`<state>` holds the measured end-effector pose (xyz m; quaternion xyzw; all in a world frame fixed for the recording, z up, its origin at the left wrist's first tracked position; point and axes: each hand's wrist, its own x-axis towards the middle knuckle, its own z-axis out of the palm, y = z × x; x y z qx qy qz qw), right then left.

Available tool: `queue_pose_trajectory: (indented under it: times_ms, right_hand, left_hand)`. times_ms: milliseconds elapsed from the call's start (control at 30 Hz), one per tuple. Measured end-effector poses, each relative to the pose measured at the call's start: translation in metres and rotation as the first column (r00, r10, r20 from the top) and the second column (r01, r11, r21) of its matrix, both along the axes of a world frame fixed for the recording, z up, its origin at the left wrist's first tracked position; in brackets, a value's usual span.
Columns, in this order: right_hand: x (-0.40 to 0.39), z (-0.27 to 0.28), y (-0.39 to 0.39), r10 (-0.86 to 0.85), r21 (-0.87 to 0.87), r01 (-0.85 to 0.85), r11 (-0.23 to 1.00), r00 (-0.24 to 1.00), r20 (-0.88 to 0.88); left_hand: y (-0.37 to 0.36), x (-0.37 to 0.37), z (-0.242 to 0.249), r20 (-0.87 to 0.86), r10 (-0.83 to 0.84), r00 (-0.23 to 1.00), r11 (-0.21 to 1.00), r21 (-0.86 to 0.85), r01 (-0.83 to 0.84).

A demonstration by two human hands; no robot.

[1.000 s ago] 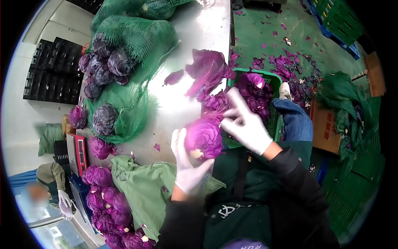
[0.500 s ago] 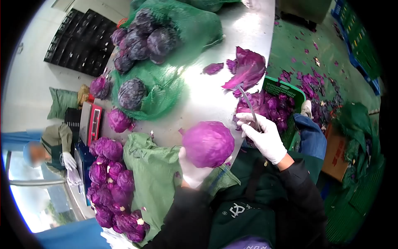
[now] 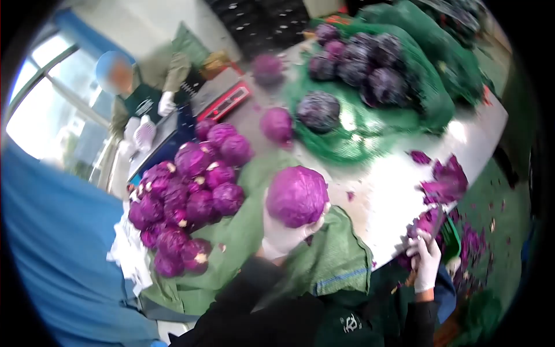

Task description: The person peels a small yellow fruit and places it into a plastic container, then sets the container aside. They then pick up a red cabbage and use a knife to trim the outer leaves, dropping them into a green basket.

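Observation:
My gloved left hand (image 3: 279,238) is wrapped round a peeled red cabbage (image 3: 297,196), held up above the green woven sack (image 3: 341,254). At the table's right edge, my gloved right hand (image 3: 426,263) grips a knife (image 3: 439,222), its thin blade pointing up and away from me and partly blurred. Loose purple cabbage leaves (image 3: 446,180) lie on the table just beyond the knife. Below that hand, a green crate (image 3: 451,238) with purple leaves is partly hidden.
Trimmed red cabbages (image 3: 199,205) are heaped on the left. Darker cabbages (image 3: 384,85) sit in a green mesh bag (image 3: 425,87) at the back. A red scale (image 3: 228,99) stands near a co-worker in a blue cap (image 3: 113,65). Leaf scraps (image 3: 475,248) litter the floor.
My view has swung left, bringing the cabbage heap and the co-worker further into view. The left hand still holds the cabbage, now nearer the heap; the right hand still holds the knife.

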<state>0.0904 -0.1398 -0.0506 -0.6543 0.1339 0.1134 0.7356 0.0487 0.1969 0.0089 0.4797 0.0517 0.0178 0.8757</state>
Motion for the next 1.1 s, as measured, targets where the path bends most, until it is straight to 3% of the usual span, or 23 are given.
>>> queue_pose_trajectory:
  times_ms: [33,67,100,233,333,367,400,433,500,533,567,667,900,1033,1100]
  right_hand:
    - [0.0,-0.007,-0.003,0.01,-0.005,-0.01,1.0,1.0,0.004]
    - [0.0,-0.013,-0.006,0.014,-0.01,-0.014,1.0,1.0,0.007]
    - [0.001,-0.017,-0.007,0.018,-0.029,-0.018,0.999,1.0,0.002]
    - [0.004,-0.017,0.01,0.025,-0.11,-0.028,0.994,0.999,-0.03]
    - [0.006,0.01,0.041,0.142,-0.126,-0.136,0.983,0.989,0.038]
    - [0.008,0.014,0.055,0.205,-0.173,-0.174,0.969,0.963,0.175]
    - [0.008,0.027,0.066,0.28,-0.194,-0.247,0.949,0.946,0.165]
    - [0.009,0.032,0.077,0.355,-0.284,-0.276,0.918,0.892,0.281]
    - [0.007,0.077,0.104,0.491,-0.421,-0.309,0.853,0.751,0.443]
    - [0.007,0.073,0.108,0.499,-0.44,-0.281,0.853,0.689,0.526]
    - [0.004,0.088,0.111,0.475,-0.39,-0.3,0.87,0.719,0.507]
    - [0.01,0.088,0.105,0.468,-0.528,-0.101,0.843,0.622,0.628]
    - [0.023,0.071,0.056,0.517,-0.612,-0.054,0.789,0.597,0.614]
    - [0.023,0.058,0.043,0.531,-0.674,0.162,0.721,0.496,0.687]
    - [0.019,0.049,0.038,0.513,-0.695,0.184,0.695,0.55,0.659]
  left_hand:
    - [0.017,-0.005,0.009,0.041,0.057,0.997,0.994,-0.1,-0.053]
    - [0.038,-0.008,0.01,-0.006,0.066,0.998,0.902,-0.427,-0.062]
    - [0.059,-0.012,0.01,-0.066,0.079,0.995,0.704,-0.703,-0.102]
    - [0.089,-0.034,0.027,-0.129,0.188,0.974,0.746,-0.626,-0.227]
    - [0.084,-0.037,0.02,-0.155,0.148,0.977,0.639,-0.739,-0.214]
    - [0.075,-0.035,0.019,-0.186,0.158,0.97,0.674,-0.697,-0.244]
    - [0.062,-0.033,0.02,-0.218,0.158,0.963,0.708,-0.655,-0.264]
    - [0.048,-0.028,0.019,-0.246,0.149,0.958,0.743,-0.611,-0.272]
    - [0.024,-0.017,0.017,-0.22,0.066,0.973,0.843,-0.51,-0.172]
    - [0.009,-0.011,0.02,-0.22,0.024,0.975,0.877,-0.464,-0.126]
    - [-0.016,0.0,0.021,-0.202,-0.062,0.977,0.931,-0.366,-0.017]
    - [-0.046,0.013,0.02,-0.244,-0.138,0.96,0.935,-0.353,0.044]
    - [-0.092,0.029,0.013,-0.302,-0.306,0.903,0.918,-0.345,0.195]
    - [-0.113,0.033,0.013,-0.388,-0.3,0.871,0.892,-0.439,0.111]
    - [-0.12,0.032,0.007,-0.38,-0.297,0.876,0.891,-0.441,0.11]
